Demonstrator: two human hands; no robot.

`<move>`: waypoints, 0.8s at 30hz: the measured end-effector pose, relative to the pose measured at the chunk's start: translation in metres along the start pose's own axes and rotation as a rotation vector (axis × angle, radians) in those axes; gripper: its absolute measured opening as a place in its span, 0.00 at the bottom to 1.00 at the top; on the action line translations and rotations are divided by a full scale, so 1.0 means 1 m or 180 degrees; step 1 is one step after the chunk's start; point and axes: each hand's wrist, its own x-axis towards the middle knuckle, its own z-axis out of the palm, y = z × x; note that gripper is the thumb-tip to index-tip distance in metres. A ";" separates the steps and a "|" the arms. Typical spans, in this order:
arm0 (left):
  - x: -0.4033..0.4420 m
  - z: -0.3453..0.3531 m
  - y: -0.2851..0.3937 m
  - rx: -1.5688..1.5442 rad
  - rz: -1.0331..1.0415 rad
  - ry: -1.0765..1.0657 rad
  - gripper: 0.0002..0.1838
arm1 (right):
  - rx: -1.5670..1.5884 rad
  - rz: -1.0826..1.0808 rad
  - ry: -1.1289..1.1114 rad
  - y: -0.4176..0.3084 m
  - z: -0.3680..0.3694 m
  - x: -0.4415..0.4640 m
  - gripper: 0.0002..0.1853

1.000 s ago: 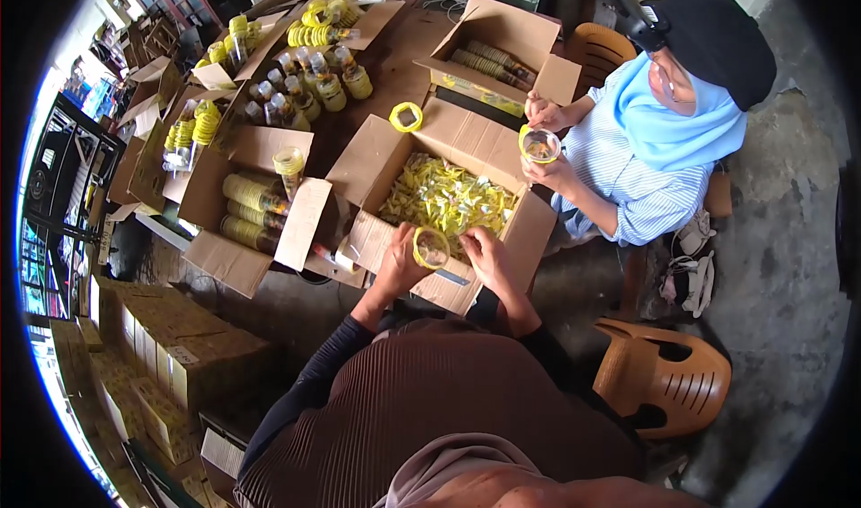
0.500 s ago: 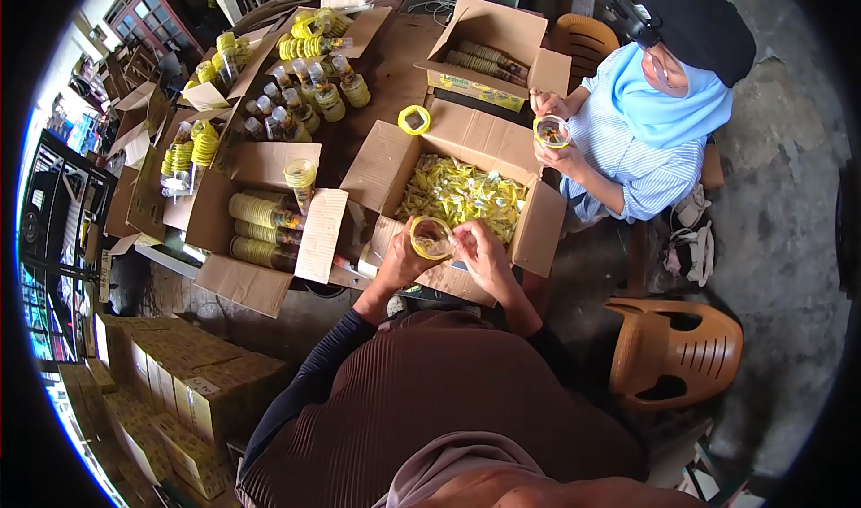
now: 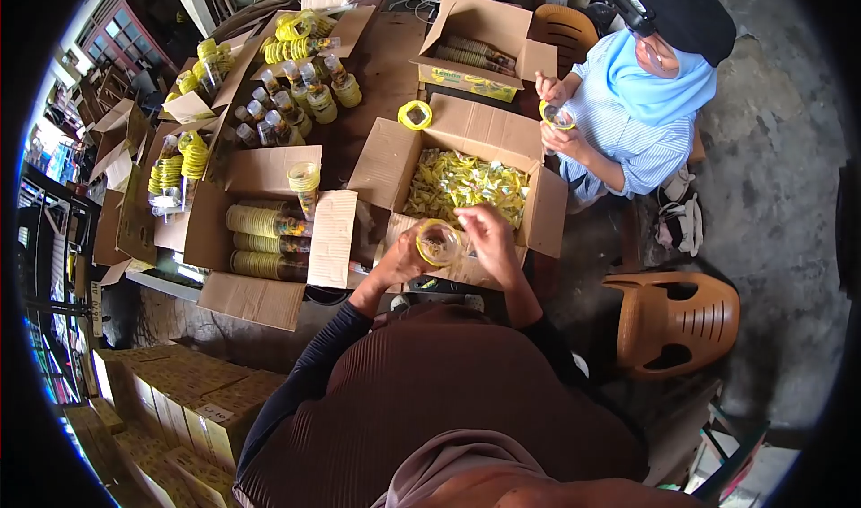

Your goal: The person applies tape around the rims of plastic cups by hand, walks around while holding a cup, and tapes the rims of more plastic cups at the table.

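In my left hand (image 3: 402, 259) is a clear plastic cup (image 3: 439, 243) with a yellow rim, its mouth facing up. My right hand (image 3: 491, 243) is just right of the cup, fingers drawn together; whatever they may pinch is too small to make out. Both hands are over the near edge of an open cardboard box (image 3: 550, 212) full of small yellow-and-white packets (image 3: 466, 183). A yellow ring-shaped item (image 3: 414, 115) rests at that box's far flap.
A co-worker (image 3: 628, 131) at the right holds another cup (image 3: 558, 117). Boxes of stacked cups (image 3: 269, 239) and standing filled cups (image 3: 291, 104) are on the left. An orange chair (image 3: 677, 324) stands at the lower right, stacked cartons (image 3: 179, 391) at the lower left.
My right hand has moved from beside the cup's rim to slightly up and right of it. The left hand still holds the cup. The view has shifted, and the co-worker's hands have moved.
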 end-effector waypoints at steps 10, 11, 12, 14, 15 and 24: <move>-0.018 -0.022 -0.013 -0.1383 -0.0533 0.0797 0.29 | -0.2414 0.0696 -0.0614 0.094 -0.042 -0.056 0.18; -0.020 -0.022 -0.011 -0.1733 -0.0703 0.0825 0.28 | -0.2553 0.0331 -0.0437 0.105 -0.042 -0.063 0.19; -0.018 -0.023 -0.012 -0.1728 -0.0690 0.0816 0.28 | -0.2556 0.0328 -0.0422 0.105 -0.043 -0.061 0.19; -0.015 -0.026 -0.017 -0.1898 -0.1008 0.0661 0.29 | -0.2160 0.0950 -0.0656 0.107 -0.045 -0.056 0.21; -0.013 -0.025 -0.016 -0.1967 -0.0817 0.0662 0.34 | -0.2157 0.0954 -0.0640 0.114 -0.047 -0.055 0.21; 0.007 -0.007 -0.007 -0.1607 -0.0671 0.1163 0.33 | -0.1690 0.0848 -0.0933 0.133 -0.060 -0.044 0.23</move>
